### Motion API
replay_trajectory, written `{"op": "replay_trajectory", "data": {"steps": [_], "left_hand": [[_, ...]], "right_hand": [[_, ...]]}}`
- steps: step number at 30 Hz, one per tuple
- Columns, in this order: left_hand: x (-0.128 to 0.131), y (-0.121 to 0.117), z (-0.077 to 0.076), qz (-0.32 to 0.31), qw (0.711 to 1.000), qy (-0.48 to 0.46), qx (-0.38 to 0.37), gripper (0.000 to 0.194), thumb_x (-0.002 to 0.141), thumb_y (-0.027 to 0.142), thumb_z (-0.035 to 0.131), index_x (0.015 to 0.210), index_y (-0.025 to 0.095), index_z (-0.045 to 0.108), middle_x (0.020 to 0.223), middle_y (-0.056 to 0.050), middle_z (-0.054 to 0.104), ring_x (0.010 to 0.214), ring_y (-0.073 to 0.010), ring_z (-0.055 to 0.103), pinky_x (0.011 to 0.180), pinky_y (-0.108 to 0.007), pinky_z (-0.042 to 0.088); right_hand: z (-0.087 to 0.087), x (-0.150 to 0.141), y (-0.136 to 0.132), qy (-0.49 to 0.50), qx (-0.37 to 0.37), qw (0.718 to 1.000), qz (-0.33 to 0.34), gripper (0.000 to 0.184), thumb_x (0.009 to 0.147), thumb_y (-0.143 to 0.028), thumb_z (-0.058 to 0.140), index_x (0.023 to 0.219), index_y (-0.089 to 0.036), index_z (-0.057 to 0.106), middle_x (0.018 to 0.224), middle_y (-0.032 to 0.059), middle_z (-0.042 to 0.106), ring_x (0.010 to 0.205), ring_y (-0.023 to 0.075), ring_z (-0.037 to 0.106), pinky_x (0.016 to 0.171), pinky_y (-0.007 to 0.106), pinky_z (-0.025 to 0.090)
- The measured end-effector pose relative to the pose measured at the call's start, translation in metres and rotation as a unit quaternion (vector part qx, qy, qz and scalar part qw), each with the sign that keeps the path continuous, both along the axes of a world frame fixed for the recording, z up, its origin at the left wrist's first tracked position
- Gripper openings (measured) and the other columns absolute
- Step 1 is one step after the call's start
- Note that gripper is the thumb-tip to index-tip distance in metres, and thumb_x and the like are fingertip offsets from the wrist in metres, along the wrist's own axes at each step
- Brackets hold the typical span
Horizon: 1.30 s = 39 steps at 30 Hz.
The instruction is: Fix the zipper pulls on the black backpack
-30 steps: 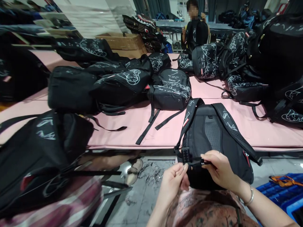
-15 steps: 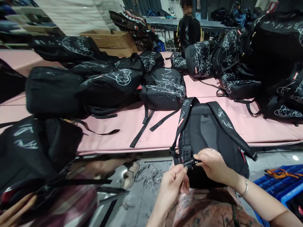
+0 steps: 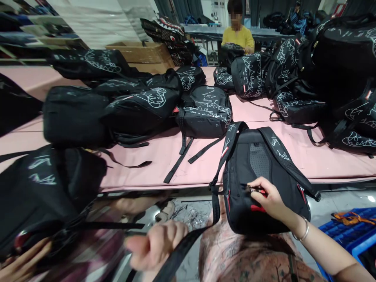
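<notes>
Backpack point(image 3: 258, 176) back-up at surface point(image 3: 164, 156) edge — strap point(image 3: 188, 244) drawn out in left hand point(image 3: 155, 244) fist, right hand point(image 3: 268, 197) fingers point(image 3: 257, 184) pinching small red-black tool point(image 3: 255, 190) — trimming seemingly midway.

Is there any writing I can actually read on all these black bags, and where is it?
"What it ach…", partly legible, in white handwriting low on the front of the middle backpack on the pink table.
Lines above it on that backpack: too small to read.
White scrawl on the other backpacks: too blurred to read.
Nearest backpack, under the right hand: no readable text.
</notes>
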<state>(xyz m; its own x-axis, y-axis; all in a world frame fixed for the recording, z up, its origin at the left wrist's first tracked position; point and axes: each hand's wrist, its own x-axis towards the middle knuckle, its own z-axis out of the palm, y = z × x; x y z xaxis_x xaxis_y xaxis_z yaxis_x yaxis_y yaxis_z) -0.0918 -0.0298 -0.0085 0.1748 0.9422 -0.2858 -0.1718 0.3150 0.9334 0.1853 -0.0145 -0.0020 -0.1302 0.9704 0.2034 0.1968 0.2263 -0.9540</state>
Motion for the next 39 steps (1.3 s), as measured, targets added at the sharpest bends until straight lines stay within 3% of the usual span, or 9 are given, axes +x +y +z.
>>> {"op": "replay_trajectory", "data": {"steps": [5, 11, 17, 21, 24, 28, 31, 34, 39], "left_hand": [[-0.009, 0.051, -0.038, 0.079, 0.967, 0.242, 0.01, 0.052, 0.064, 0.059, 0.06, 0.091, 0.015, 0.062, 0.068, -0.003, 0.062, 0.06, -0.0163, 0.056, 0.055, -0.027, 0.043], [0.039, 0.102, -0.076, 0.031, 0.954, 0.296, 0.031, 0.033, 0.047, 0.042, 0.075, 0.066, 0.018, 0.064, 0.07, -0.004, 0.066, 0.075, -0.0227, 0.06, 0.071, -0.03, 0.042], [0.062, 0.099, -0.038, 0.031, 0.978, 0.202, 0.044, 0.039, 0.062, 0.052, 0.062, 0.073, 0.015, 0.065, 0.067, -0.004, 0.066, 0.067, -0.02, 0.06, 0.063, -0.029, 0.044], [0.076, 0.082, -0.007, 0.061, 0.991, 0.112, 0.048, 0.048, 0.066, 0.052, 0.061, 0.092, 0.012, 0.065, 0.082, -0.008, 0.069, 0.079, -0.0206, 0.062, 0.073, -0.03, 0.047], [0.086, 0.074, -0.002, 0.077, 0.993, 0.085, 0.035, 0.047, 0.067, 0.049, 0.063, 0.093, 0.01, 0.065, 0.08, -0.01, 0.07, 0.076, -0.0214, 0.063, 0.073, -0.032, 0.048], [0.083, 0.068, -0.007, 0.113, 0.987, 0.1, 0.047, 0.044, 0.069, 0.041, 0.064, 0.103, 0.015, 0.063, 0.086, -0.008, 0.069, 0.077, -0.0199, 0.062, 0.073, -0.032, 0.048], [0.067, 0.061, -0.007, 0.104, 0.944, 0.225, 0.216, 0.027, 0.072, 0.031, 0.064, 0.097, 0.022, 0.067, 0.096, -0.006, 0.067, 0.09, -0.0197, 0.058, 0.085, -0.031, 0.043], [0.05, 0.057, -0.003, -0.036, 0.853, 0.356, 0.38, 0.018, 0.077, 0.027, 0.059, 0.092, 0.024, 0.07, 0.088, -0.007, 0.067, 0.087, -0.0206, 0.058, 0.08, -0.033, 0.043], [0.045, 0.055, 0.008, -0.194, 0.734, 0.485, 0.434, 0.021, 0.083, 0.022, 0.05, 0.094, 0.02, 0.067, 0.085, -0.009, 0.065, 0.079, -0.0212, 0.055, 0.071, -0.034, 0.042]], "right_hand": [[-0.021, -0.008, 0.012, 0.075, -0.106, 0.992, -0.008, 0.013, 0.079, -0.027, 0.054, 0.089, -0.019, 0.056, 0.083, 0.0019, 0.059, 0.08, 0.0158, 0.056, 0.076, 0.029, 0.043], [-0.029, -0.017, 0.015, 0.103, -0.155, 0.983, 0.007, 0.026, 0.069, -0.032, 0.067, 0.09, -0.018, 0.06, 0.08, 0.0013, 0.061, 0.073, 0.0153, 0.056, 0.073, 0.029, 0.044], [-0.024, -0.024, 0.027, 0.131, -0.181, 0.973, -0.046, 0.033, 0.071, -0.046, 0.063, 0.08, -0.015, 0.065, 0.08, 0.0056, 0.066, 0.078, 0.0198, 0.059, 0.076, 0.032, 0.043], [-0.025, -0.052, 0.033, 0.155, -0.171, 0.972, 0.043, 0.034, 0.07, -0.044, 0.064, 0.088, -0.015, 0.065, 0.082, 0.0032, 0.065, 0.078, 0.0182, 0.057, 0.075, 0.03, 0.042], [-0.034, -0.073, 0.032, 0.161, -0.182, 0.966, 0.092, 0.028, 0.066, -0.042, 0.066, 0.067, -0.014, 0.06, 0.06, -0.0029, 0.053, 0.057, 0.0119, 0.046, 0.057, 0.024, 0.037], [-0.046, -0.078, 0.028, 0.169, -0.207, 0.963, 0.026, 0.029, 0.063, -0.04, 0.066, 0.059, -0.015, 0.052, 0.054, -0.0049, 0.042, 0.051, 0.0084, 0.034, 0.048, 0.021, 0.027], [-0.049, -0.073, 0.028, 0.154, -0.214, 0.965, 0.006, 0.028, 0.063, -0.039, 0.064, 0.059, -0.016, 0.049, 0.053, -0.0051, 0.039, 0.051, 0.0081, 0.032, 0.046, 0.02, 0.025], [-0.052, -0.073, 0.027, 0.125, -0.197, 0.972, 0.013, 0.024, 0.064, -0.036, 0.061, 0.058, -0.017, 0.048, 0.053, -0.0054, 0.039, 0.05, 0.0078, 0.032, 0.045, 0.02, 0.025], [-0.058, -0.079, 0.023, 0.091, -0.177, 0.98, 0.011, 0.021, 0.063, -0.027, 0.059, 0.055, -0.018, 0.042, 0.052, -0.0072, 0.036, 0.049, 0.007, 0.03, 0.046, 0.02, 0.024]]}}
